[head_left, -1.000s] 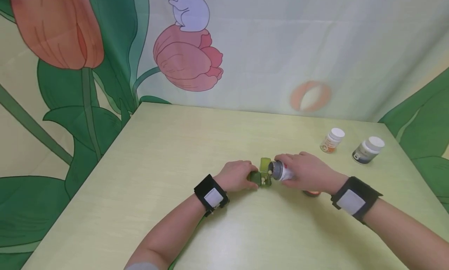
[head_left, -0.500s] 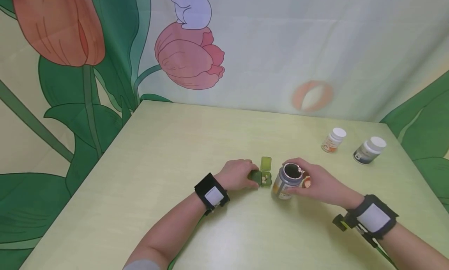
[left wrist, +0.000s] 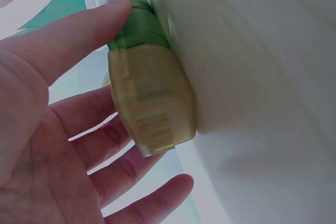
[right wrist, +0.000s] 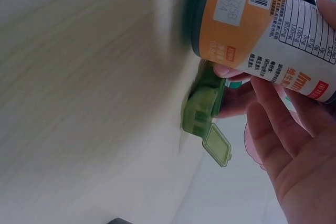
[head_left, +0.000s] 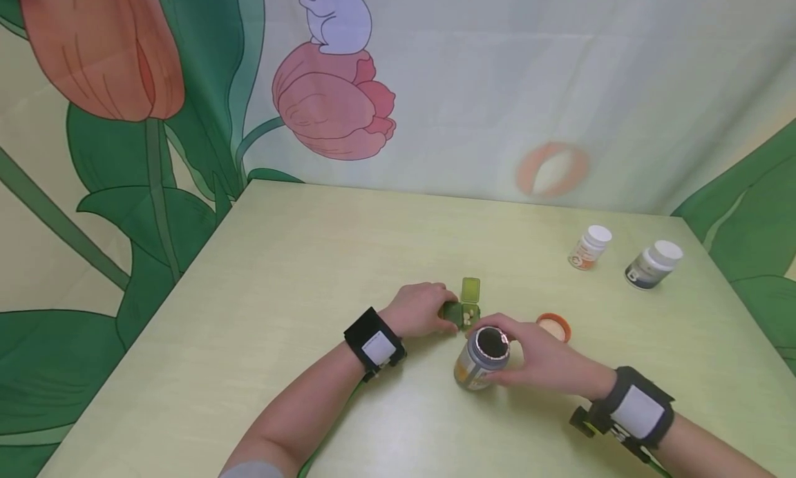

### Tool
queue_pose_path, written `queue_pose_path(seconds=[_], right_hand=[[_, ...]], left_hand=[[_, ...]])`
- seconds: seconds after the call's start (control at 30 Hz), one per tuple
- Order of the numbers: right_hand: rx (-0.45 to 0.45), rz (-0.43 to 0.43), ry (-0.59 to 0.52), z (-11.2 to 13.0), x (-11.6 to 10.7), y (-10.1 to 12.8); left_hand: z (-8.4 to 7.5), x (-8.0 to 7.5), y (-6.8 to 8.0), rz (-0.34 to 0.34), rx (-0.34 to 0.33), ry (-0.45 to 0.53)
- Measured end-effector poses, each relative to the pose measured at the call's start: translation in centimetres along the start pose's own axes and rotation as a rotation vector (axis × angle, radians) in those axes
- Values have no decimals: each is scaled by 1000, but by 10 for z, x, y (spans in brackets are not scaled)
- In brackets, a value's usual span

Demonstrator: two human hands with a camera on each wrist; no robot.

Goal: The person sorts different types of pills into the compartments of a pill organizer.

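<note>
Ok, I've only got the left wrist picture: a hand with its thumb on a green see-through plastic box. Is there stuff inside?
Observer: Yes, from above I see small pale pill-like pieces in an open compartment of the green see-through plastic box.
Operator: Cool! What's the right hand got?
Observer: It holds an uncapped grey plastic bottle with an orange-and-white label.
Operator: Any more bottles with their tops on?
Observer: Two, farther back to the right: a small white-and-orange plastic bottle and a dark-and-white plastic bottle, both wearing white caps.
</note>
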State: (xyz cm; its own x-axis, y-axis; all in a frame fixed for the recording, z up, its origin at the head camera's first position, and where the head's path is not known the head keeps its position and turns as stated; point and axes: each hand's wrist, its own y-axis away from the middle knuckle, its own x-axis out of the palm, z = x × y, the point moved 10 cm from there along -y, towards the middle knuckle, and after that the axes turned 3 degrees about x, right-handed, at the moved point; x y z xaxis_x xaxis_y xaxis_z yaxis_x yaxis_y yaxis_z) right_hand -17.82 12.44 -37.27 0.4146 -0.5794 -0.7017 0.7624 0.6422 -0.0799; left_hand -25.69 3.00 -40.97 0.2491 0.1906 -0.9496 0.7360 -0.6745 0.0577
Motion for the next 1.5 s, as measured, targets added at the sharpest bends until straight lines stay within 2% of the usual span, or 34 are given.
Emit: queue_pose_path(seconds=[0.37, 0.53, 0.6, 0.67, 0.77, 0.83, 0.93, 1.0, 1.07, 1.17, 1.27, 1.5], right_hand=[[-9, 8, 0, -2, 6, -2], [14, 2, 25, -5, 7, 0], [34, -6, 48, -7, 4, 4], [47, -22, 76, -10, -3, 8], [68, -55, 143, -17, -19, 14], [94, -78, 221, -26, -31, 16], [157, -83, 373, -43, -44, 19], [205, -66, 471, -56, -49, 21], [237, -42, 533, -66, -51, 23], [279, -8, 590, -76, -50, 26], [311, 8, 625, -82, -50, 28], [317, 8, 640, -85, -51, 27]], left_hand=[[1, 0, 1, -10, 7, -3], [6, -6, 6, -30, 8, 62], [8, -14, 9, -52, 10, 130], [8, -24, 13, -79, 30, 243], [-5, -36, 18, -84, 126, 488], [-20, -38, 22, -41, 215, 633], [-44, -28, 28, 78, 314, 751], [-55, -15, 29, 160, 345, 767], [-60, -2, 30, 226, 342, 767], [-61, 12, 30, 281, 336, 759], [-61, 15, 30, 284, 340, 733], [-61, 13, 28, 229, 356, 612]])
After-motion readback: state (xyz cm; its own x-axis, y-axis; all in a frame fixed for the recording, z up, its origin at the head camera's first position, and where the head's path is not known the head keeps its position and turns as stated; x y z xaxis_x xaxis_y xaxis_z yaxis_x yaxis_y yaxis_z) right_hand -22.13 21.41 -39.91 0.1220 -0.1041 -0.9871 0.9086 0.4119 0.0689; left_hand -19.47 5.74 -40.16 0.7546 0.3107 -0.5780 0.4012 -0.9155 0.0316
